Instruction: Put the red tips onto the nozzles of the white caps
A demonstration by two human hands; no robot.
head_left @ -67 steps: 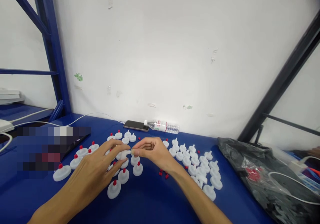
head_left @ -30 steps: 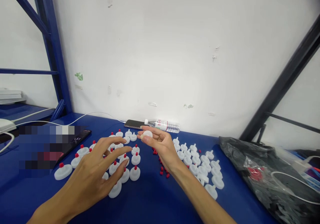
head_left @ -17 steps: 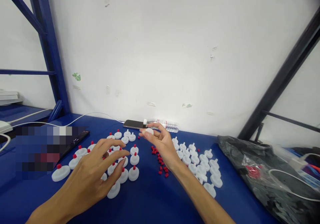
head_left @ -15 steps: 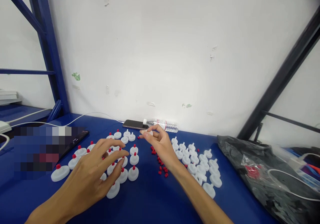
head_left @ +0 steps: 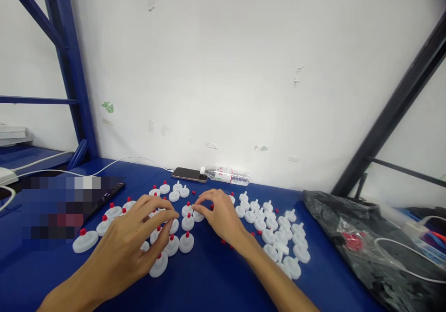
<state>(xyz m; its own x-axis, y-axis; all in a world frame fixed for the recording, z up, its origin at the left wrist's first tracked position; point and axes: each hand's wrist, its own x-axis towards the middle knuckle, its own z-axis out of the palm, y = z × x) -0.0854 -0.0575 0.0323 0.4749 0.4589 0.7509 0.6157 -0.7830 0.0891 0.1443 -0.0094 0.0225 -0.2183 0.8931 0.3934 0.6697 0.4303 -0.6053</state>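
At the lower left, the left hand (head_left: 123, 242) is hovering over a cluster of red-tipped white pieces (head_left: 186, 243), its fingers curling and its thumb and forefinger leaving a small gap, with nothing visible in their hold. Centre frame, the right hand (head_left: 225, 216) is bending down, thumb and fingertips closing in at the top of a white piece (head_left: 198, 217) — whether they are gripping it, I cannot tell. That piece is sitting just beside the red-tipped ones on the blue table (head_left: 205, 279). Loose red caps (head_left: 223, 241) are peeking out by the right wrist; right of centre, bare-nozzled white pieces (head_left: 301, 255) are crowding together. Farther back, a dark phone (head_left: 184, 174) and a clear bottle (head_left: 232, 175) are lying before the white wall (head_left: 223, 70).
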